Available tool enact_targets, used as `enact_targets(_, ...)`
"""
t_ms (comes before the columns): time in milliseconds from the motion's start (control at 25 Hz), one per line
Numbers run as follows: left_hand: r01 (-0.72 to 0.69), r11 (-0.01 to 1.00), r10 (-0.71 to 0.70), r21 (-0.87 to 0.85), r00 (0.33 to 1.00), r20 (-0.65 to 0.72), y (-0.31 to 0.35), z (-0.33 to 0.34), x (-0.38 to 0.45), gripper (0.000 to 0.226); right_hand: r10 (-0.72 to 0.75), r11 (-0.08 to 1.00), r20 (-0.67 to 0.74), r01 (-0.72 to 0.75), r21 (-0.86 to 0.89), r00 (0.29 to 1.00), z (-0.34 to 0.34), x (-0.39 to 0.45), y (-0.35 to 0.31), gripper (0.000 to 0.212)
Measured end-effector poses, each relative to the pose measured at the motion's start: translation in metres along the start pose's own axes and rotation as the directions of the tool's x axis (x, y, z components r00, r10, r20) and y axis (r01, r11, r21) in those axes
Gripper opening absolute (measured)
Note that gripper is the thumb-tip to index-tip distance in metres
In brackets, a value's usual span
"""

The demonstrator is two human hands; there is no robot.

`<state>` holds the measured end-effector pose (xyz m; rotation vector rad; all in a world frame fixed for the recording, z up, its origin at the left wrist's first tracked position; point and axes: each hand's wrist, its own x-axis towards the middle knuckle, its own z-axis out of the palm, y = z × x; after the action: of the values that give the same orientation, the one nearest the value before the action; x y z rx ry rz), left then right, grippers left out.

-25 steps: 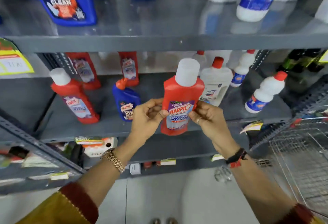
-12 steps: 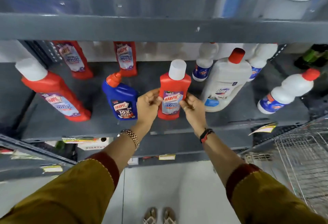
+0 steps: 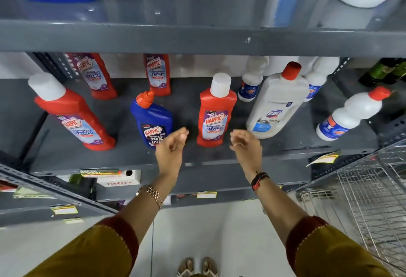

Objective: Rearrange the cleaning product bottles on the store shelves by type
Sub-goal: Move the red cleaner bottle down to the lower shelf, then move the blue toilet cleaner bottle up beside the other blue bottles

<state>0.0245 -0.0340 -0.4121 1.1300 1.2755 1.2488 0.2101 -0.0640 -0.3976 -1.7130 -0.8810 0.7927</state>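
We have let go of the red Harpic bottle, now upright mid-shelf, left hand and right hand open and empty beside it, where a careless brush might topple it.

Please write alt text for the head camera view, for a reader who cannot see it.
Two open hands, left and right, flank a red white-capped Harpic bottle standing on a grey metal shelf, between a blue Harpic bottle and a white Domex bottle.
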Motion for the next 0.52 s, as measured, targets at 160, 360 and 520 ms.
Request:
enact_targets(160,0.148,0.984,-0.162,-0.096,0.973,-0.165,-0.033,-0.058,-0.027,0.029,0.091,0.995,0.182,-0.083,-0.049,0.979,0.018,-0.032,0.009,0.014)
enact_targets(360,0.125,0.992,-0.125,-0.013,0.973,-0.191,-0.013,-0.109,0.023,0.033,0.046,0.986,0.419,0.025,-0.164,0.907,0.081,-0.052,-0.002,0.038)
enact_targets(520,0.019,0.997,-0.030,0.071,0.988,0.152,0.011,-0.112,0.050,0.046,-0.038,0.984,0.452,0.112,-0.137,0.891,0.131,-0.038,-0.027,0.058)
